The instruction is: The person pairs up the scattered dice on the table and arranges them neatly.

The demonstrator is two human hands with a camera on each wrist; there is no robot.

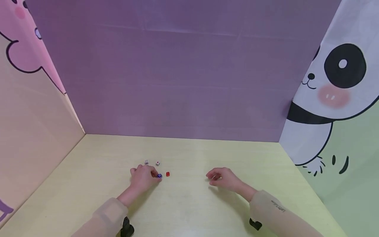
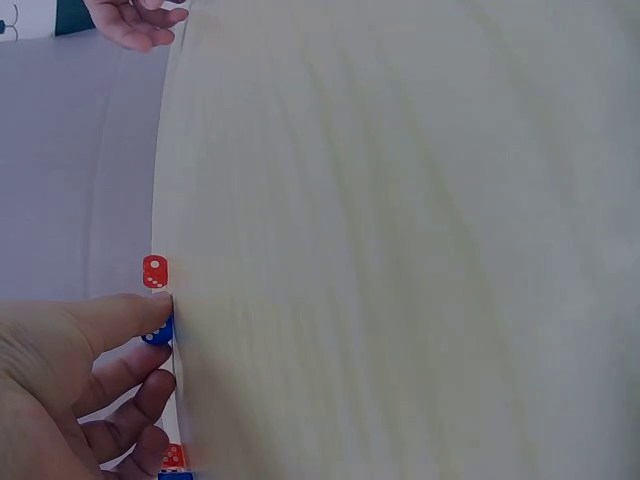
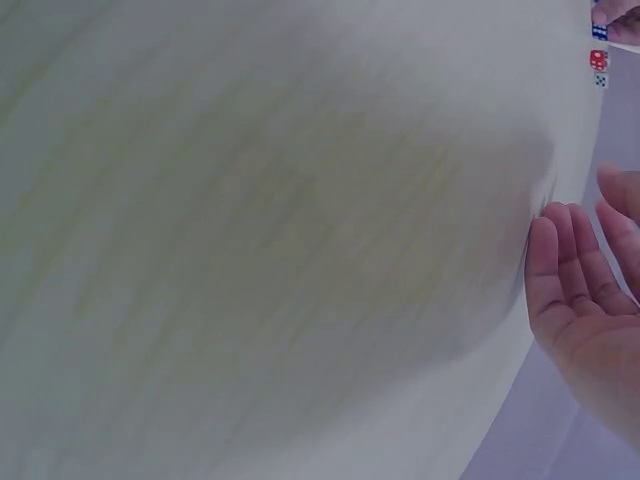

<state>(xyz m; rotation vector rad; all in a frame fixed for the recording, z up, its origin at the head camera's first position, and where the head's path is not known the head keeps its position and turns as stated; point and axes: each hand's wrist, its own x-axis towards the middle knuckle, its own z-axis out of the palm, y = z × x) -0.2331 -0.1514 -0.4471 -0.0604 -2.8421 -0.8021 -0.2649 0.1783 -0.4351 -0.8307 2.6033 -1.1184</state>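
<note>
My left hand (image 1: 142, 177) pinches a blue die (image 1: 159, 175) with white pips between thumb and fingertips, low over the tabletop. In the left wrist view the blue die (image 2: 157, 333) shows partly between the thumb and a finger. Just to its right lies a red die (image 1: 167, 173). Two white dice, one on the left (image 1: 146, 162) and one on the right (image 1: 158, 163), lie behind the left hand. To the right, my right hand (image 1: 224, 178) holds nothing; its fingers are loosely bent close over the table.
Another red die (image 2: 173, 456) and a second blue die (image 2: 176, 476) show at the bottom of the left wrist view, beside the curled fingers. The pale wooden table (image 1: 189, 204) ends at a purple backdrop (image 1: 183, 82), with printed cartoon panels on both sides.
</note>
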